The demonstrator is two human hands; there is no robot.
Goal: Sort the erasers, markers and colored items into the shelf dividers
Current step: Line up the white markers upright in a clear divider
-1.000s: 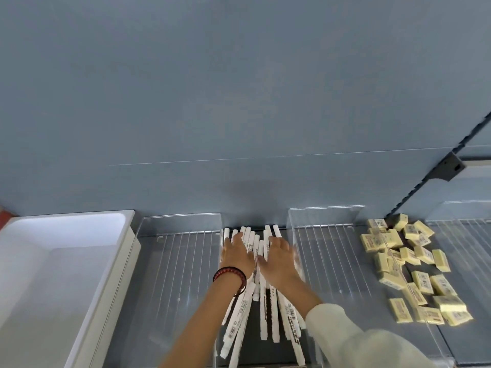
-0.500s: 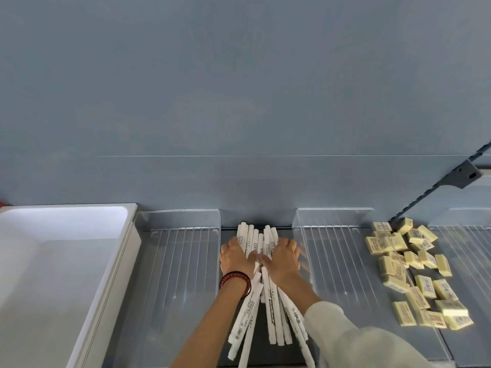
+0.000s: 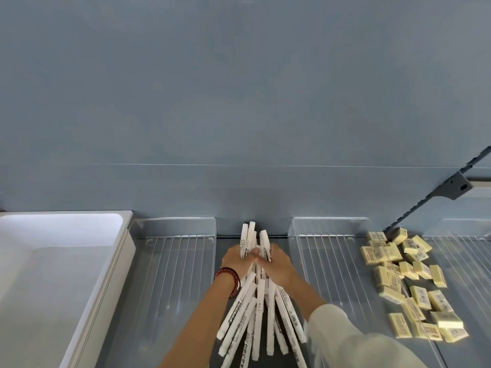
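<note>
Drawn closer than before: left hand and right hand, both curled around white markers. Gathering step; next calls for laying them straight between clear dividers flanking the grip.

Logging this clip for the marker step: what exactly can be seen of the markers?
The markers are slim white sticks, plastic by the look, with dark print and barcodes along their barrels. Many of them form one bundle, squeezed together at its far part between the left hand and the right hand. Their far ends poke out beyond the fingers, and their near ends fan apart toward the camera. They lie in the gap between two clear dividers.
</note>
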